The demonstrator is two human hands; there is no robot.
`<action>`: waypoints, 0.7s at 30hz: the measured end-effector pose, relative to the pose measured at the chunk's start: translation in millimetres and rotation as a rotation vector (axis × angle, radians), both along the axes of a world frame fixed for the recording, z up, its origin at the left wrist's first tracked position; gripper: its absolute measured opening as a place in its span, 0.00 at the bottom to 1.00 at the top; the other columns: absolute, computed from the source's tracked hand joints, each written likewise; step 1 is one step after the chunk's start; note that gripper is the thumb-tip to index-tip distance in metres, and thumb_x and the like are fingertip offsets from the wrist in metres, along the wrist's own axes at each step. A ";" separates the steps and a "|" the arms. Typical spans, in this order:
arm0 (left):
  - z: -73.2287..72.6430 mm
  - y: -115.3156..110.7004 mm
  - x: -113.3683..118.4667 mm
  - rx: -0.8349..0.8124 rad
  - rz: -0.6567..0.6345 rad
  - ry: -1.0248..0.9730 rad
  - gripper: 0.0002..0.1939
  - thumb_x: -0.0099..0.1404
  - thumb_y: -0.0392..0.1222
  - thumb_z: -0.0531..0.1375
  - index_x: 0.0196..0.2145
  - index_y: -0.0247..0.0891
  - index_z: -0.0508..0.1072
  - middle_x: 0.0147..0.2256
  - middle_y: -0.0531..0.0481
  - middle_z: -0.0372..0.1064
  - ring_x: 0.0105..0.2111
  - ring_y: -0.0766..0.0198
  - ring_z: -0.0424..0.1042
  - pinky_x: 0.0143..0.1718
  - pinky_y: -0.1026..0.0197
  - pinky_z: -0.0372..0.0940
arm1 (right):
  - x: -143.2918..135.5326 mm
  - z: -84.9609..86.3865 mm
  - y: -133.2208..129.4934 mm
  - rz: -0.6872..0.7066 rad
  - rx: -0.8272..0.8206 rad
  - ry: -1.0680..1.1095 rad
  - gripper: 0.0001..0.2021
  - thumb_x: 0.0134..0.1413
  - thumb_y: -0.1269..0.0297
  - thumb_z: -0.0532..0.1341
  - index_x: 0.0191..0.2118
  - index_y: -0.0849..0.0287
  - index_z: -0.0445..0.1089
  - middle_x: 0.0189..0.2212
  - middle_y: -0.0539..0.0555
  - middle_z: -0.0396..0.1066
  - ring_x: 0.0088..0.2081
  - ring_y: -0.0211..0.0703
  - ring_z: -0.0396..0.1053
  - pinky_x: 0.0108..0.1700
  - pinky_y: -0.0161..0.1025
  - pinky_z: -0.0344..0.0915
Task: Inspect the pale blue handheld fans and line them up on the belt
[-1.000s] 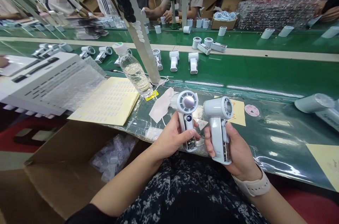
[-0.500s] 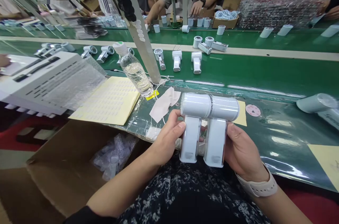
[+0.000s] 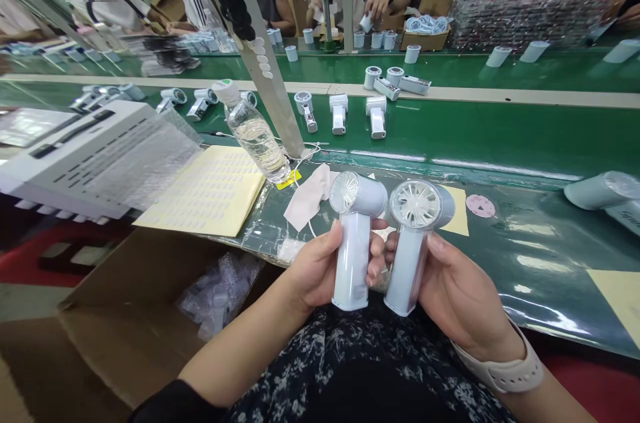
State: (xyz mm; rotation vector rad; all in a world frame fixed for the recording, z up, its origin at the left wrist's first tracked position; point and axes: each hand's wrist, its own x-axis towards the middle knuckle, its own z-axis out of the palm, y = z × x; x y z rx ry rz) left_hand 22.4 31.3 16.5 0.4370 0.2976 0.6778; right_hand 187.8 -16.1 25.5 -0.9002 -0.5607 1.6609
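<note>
My left hand (image 3: 320, 260) is wrapped round the handle of a pale blue handheld fan (image 3: 351, 256). Its round head is turned partly towards me, with a shiny clear cover over the front. A second handheld fan (image 3: 406, 270) of the same kind is gripped by my right hand (image 3: 463, 290). Its finned grille faces me more squarely. Both fans are held upright side by side over the bench's near edge, a small gap between their handles. Behind them lies a pinkish-white cloth-like piece (image 3: 309, 200).
A water bottle (image 3: 257, 140) leans near a metal post. Sticker sheets (image 3: 205, 193) and a white device (image 3: 80, 156) lie left, above a cardboard box (image 3: 125, 303) holding clear plastic pieces. Several fans (image 3: 376, 118) sit on the green conveyor (image 3: 475, 130); another fan (image 3: 600, 190) lies right. Co-workers sit opposite.
Both fans have turned in my hands, so their round front grilles now show instead of the sides. Their heads, touching before, are slightly apart. Fans on the conveyor have shifted slightly right.
</note>
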 end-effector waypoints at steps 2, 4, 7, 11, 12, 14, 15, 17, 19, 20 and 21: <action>1.0 -0.4 0.4 -0.025 -0.010 -0.029 0.26 0.59 0.54 0.66 0.47 0.30 0.74 0.31 0.49 0.67 0.26 0.67 0.66 0.26 0.65 0.61 | 0.9 2.6 -3.6 -0.018 -0.007 0.000 0.12 0.60 0.56 0.59 0.43 0.55 0.76 0.40 0.58 0.77 0.44 0.55 0.74 0.49 0.56 0.72; 2.9 -1.3 0.0 -0.053 -0.022 -0.044 0.25 0.60 0.53 0.65 0.45 0.28 0.74 0.31 0.49 0.67 0.24 0.68 0.66 0.24 0.65 0.59 | 1.9 6.0 -7.4 -0.011 0.000 -0.001 0.12 0.59 0.58 0.61 0.45 0.55 0.75 0.42 0.59 0.77 0.45 0.54 0.74 0.48 0.53 0.73; 4.1 -3.1 -0.6 -0.060 -0.061 -0.058 0.23 0.62 0.53 0.61 0.44 0.28 0.73 0.29 0.49 0.66 0.22 0.68 0.65 0.21 0.64 0.57 | 4.1 10.0 -12.7 -0.031 0.014 -0.025 0.13 0.56 0.58 0.64 0.46 0.55 0.75 0.45 0.59 0.76 0.44 0.52 0.74 0.43 0.48 0.75; -1.8 -4.3 2.1 0.030 -0.078 -0.066 0.26 0.57 0.56 0.64 0.44 0.29 0.73 0.26 0.52 0.66 0.18 0.68 0.65 0.18 0.64 0.57 | 7.0 8.3 -17.0 -0.077 0.034 -0.087 0.11 0.56 0.59 0.65 0.44 0.54 0.75 0.44 0.58 0.77 0.36 0.48 0.74 0.36 0.45 0.75; -4.2 -4.1 3.0 0.056 -0.072 -0.053 0.27 0.56 0.57 0.64 0.43 0.30 0.73 0.25 0.53 0.66 0.17 0.69 0.64 0.18 0.64 0.58 | 7.2 6.8 -17.1 -0.080 0.041 -0.093 0.10 0.56 0.59 0.64 0.43 0.54 0.75 0.43 0.57 0.77 0.36 0.49 0.74 0.37 0.46 0.75; -8.2 -2.3 4.0 0.116 -0.047 0.006 0.28 0.56 0.60 0.64 0.42 0.31 0.73 0.24 0.54 0.65 0.16 0.69 0.63 0.18 0.64 0.60 | 7.6 3.4 -16.1 -0.089 0.047 -0.092 0.10 0.55 0.58 0.65 0.42 0.53 0.75 0.40 0.56 0.78 0.39 0.52 0.75 0.43 0.51 0.74; -9.0 -0.8 3.5 0.162 -0.012 0.070 0.27 0.56 0.60 0.64 0.41 0.32 0.73 0.25 0.54 0.65 0.17 0.69 0.64 0.19 0.64 0.61 | 7.9 1.8 -15.1 -0.098 0.045 -0.093 0.10 0.55 0.58 0.65 0.42 0.52 0.75 0.40 0.56 0.78 0.41 0.53 0.75 0.46 0.53 0.73; -7.1 3.1 0.1 0.325 0.129 0.263 0.21 0.57 0.54 0.66 0.39 0.35 0.73 0.27 0.53 0.66 0.21 0.68 0.67 0.24 0.64 0.64 | 9.7 -0.8 -13.0 -0.130 0.039 -0.117 0.10 0.55 0.58 0.65 0.43 0.51 0.74 0.40 0.55 0.78 0.44 0.53 0.74 0.49 0.53 0.71; -1.2 7.2 -5.7 0.573 0.376 0.399 0.14 0.56 0.43 0.69 0.38 0.38 0.72 0.30 0.53 0.68 0.28 0.67 0.69 0.31 0.64 0.66 | 13.1 -1.8 -11.2 -0.184 0.047 -0.161 0.10 0.56 0.58 0.65 0.44 0.51 0.74 0.41 0.54 0.77 0.44 0.51 0.74 0.50 0.50 0.71; 2.2 9.0 -8.9 0.698 0.522 0.402 0.13 0.54 0.39 0.69 0.36 0.40 0.72 0.31 0.54 0.68 0.30 0.67 0.69 0.36 0.63 0.66 | 14.9 -1.6 -10.6 -0.213 0.057 -0.182 0.10 0.56 0.58 0.65 0.44 0.51 0.74 0.41 0.54 0.77 0.44 0.50 0.74 0.49 0.49 0.71; 4.9 10.8 -11.6 0.791 0.657 0.371 0.14 0.53 0.37 0.69 0.36 0.41 0.71 0.30 0.55 0.68 0.31 0.67 0.68 0.40 0.61 0.67 | 16.7 -1.2 -10.1 -0.237 0.066 -0.195 0.10 0.56 0.58 0.65 0.44 0.50 0.74 0.41 0.53 0.77 0.44 0.49 0.74 0.49 0.47 0.71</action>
